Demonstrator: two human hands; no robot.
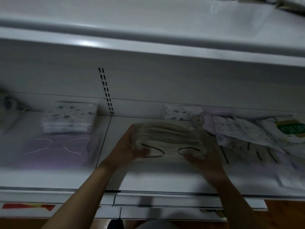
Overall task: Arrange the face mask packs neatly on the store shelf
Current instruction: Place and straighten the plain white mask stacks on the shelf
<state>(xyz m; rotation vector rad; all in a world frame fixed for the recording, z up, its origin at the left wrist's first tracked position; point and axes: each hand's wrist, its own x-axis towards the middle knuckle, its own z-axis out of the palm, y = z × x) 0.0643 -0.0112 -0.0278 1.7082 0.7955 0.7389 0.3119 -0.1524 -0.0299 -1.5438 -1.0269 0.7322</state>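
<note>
A thick stack of cream face masks with black ear loops (166,138) is held over the middle of the white shelf (165,177). My left hand (132,147) grips its left end, thumb on top. My right hand (204,156) grips its right end. To the left lie a lilac pack with white loops (56,149) and, behind it, a white stack with blue print (69,119). On the right, several loose printed and lilac packs (247,133) lie in an untidy overlapping heap.
A shelf above (148,40) overhangs the work area. A slotted upright (106,91) runs down the back panel. A green-labelled pack (292,128) lies at the far right. The shelf's front rail (165,194) runs below my wrists, with wooden floor under it.
</note>
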